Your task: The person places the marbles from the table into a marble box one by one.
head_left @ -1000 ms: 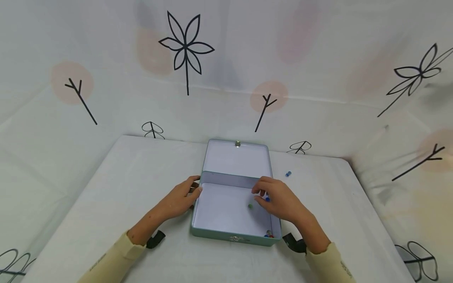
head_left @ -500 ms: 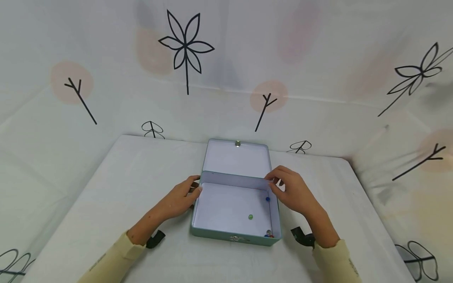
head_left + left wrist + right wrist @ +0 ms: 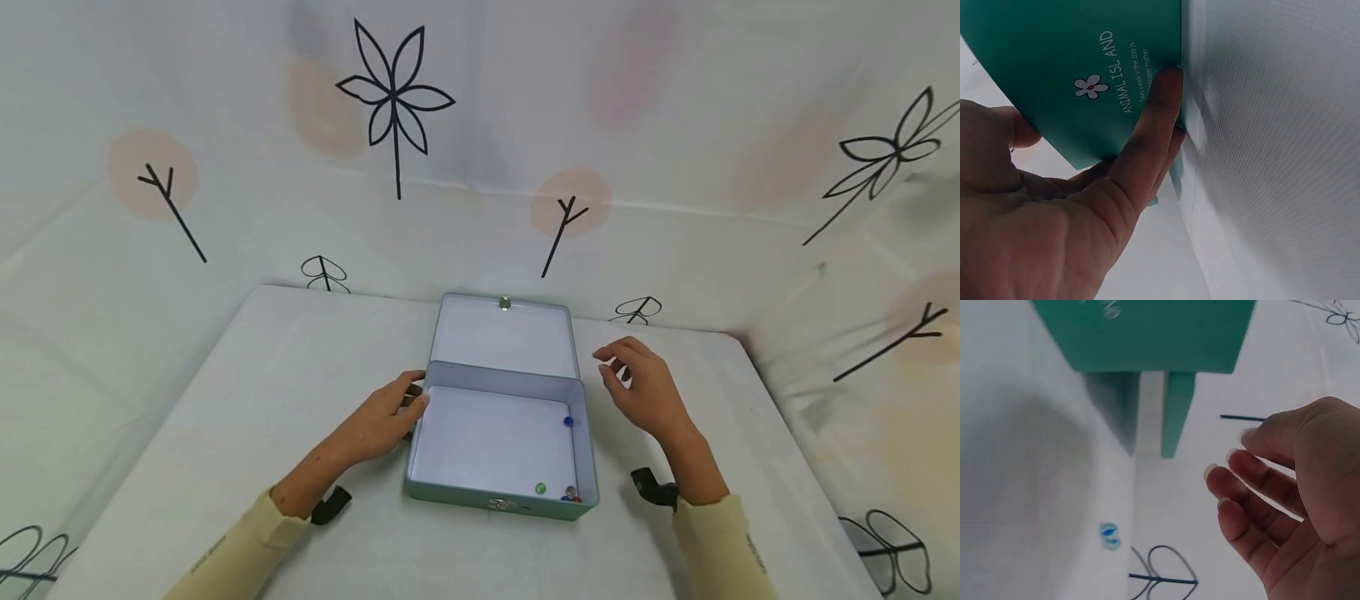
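A green metal box point(image 3: 487, 507) lies on the table with its lid point(image 3: 502, 333) folded back. Fingers of my left hand point(image 3: 386, 421) touch its outer left side, the thumb at the rim; the left wrist view shows them laid along the printed wall. Inside, a green marble point(image 3: 541, 488) is near the front wall, a blue marble point(image 3: 567, 422) by the right wall. Clear, red and blue marbles cluster in the front right corner. My right hand point(image 3: 647, 392), fingers loosely bent and holding nothing, hovers right of the box. Blue-and-clear marbles point(image 3: 1109, 536) lie beyond it, hidden in the head view.
A white cloth covers the table point(image 3: 315, 333). Behind and beside it hangs a white backdrop point(image 3: 480, 167) with drawn flowers and twigs. A metal clasp point(image 3: 505, 303) sits on the lid's far edge.
My right hand has moved out of the box, right and away from me. The green marble has rolled towards the front wall. My left hand stays in place.
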A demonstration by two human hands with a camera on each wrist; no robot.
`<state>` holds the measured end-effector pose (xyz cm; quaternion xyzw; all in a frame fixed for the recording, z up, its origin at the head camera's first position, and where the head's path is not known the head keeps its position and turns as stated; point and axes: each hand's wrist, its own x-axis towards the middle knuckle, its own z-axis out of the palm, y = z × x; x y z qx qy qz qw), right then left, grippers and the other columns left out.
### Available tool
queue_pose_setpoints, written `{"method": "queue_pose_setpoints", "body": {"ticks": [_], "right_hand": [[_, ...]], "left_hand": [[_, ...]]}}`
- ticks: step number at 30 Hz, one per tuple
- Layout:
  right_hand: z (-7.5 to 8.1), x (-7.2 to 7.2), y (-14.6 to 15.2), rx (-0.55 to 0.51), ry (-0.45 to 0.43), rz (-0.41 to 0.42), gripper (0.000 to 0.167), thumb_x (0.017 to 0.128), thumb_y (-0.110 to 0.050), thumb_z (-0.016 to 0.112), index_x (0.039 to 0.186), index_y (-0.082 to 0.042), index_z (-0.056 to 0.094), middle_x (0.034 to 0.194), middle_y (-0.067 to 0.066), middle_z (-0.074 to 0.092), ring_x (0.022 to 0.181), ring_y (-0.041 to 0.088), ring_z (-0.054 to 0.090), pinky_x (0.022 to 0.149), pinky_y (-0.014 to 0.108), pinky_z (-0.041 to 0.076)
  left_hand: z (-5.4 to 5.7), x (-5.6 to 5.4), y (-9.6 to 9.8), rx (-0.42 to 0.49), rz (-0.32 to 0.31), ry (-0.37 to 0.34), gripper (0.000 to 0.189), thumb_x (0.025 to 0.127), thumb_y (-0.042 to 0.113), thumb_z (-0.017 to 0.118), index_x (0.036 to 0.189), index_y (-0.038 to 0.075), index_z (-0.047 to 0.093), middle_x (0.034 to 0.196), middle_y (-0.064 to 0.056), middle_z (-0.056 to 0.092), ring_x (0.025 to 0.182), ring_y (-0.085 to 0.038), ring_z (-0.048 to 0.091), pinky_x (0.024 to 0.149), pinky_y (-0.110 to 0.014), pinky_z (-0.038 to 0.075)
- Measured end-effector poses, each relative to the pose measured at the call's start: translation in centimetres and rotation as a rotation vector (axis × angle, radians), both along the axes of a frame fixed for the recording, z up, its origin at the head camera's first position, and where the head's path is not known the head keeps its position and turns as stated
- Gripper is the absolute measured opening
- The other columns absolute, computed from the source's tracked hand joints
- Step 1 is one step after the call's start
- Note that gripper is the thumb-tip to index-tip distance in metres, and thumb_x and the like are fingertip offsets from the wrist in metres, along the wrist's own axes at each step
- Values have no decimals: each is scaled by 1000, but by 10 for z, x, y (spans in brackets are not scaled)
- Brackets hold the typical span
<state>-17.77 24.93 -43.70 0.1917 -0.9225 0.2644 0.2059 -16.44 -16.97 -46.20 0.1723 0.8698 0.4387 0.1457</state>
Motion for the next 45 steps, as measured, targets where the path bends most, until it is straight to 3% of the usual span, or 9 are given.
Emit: {"method": "queue_pose_setpoints", "body": {"ticks": [6,11,20,25,32,40,45], "right_hand": [[-12,-7,10,11,23,-38,27,91,12,73,115,0,75,113,12,69,81,19,66,66,35,56],[-22,-13,19,28,19,-87,32,89,12,74,119,0,74,117,13,69,82,21,66,66,38,55],[-36,-20,33,46,-119,-190,32,93,8,70,124,0,73,125,18,68,87,28,66,69,40,53],[-43,-22,38,70,-188,-193,31,95,8,65,124,3,73,129,21,66,90,31,65,76,47,54],[-51,-24,45,82,-222,-192,35,95,8,58,128,4,72,130,21,65,86,28,60,73,44,50],[-53,-26,49,101,-287,-174,40,96,7,62,135,4,68,134,23,62,87,27,57,75,43,48],[-54,-26,51,99,-310,-211,38,95,3,66,134,4,68,129,22,62,81,24,55,69,38,45]], "left_hand": [[0,-1,0,1,-5,3,58,114,35,47,163,6,34,152,-18,56,141,-34,56,114,-54,49],[-1,-1,0,0,-5,2,59,114,36,47,163,6,34,152,-18,56,141,-34,56,114,-54,48],[-1,-1,-1,7,-6,6,59,114,36,47,163,6,35,152,-18,56,140,-34,56,113,-53,50],[-2,-1,-1,10,-7,8,59,114,36,47,163,6,35,152,-18,56,140,-34,56,113,-53,49],[-2,-1,-1,8,-8,7,59,114,36,47,163,6,34,153,-18,55,141,-34,56,114,-54,48],[-2,-1,-2,15,-5,7,59,114,36,47,163,6,34,152,-18,56,141,-34,56,113,-53,49],[-2,-1,-1,17,-8,8,59,114,37,47,163,6,34,153,-18,55,141,-34,56,113,-54,49]]}}
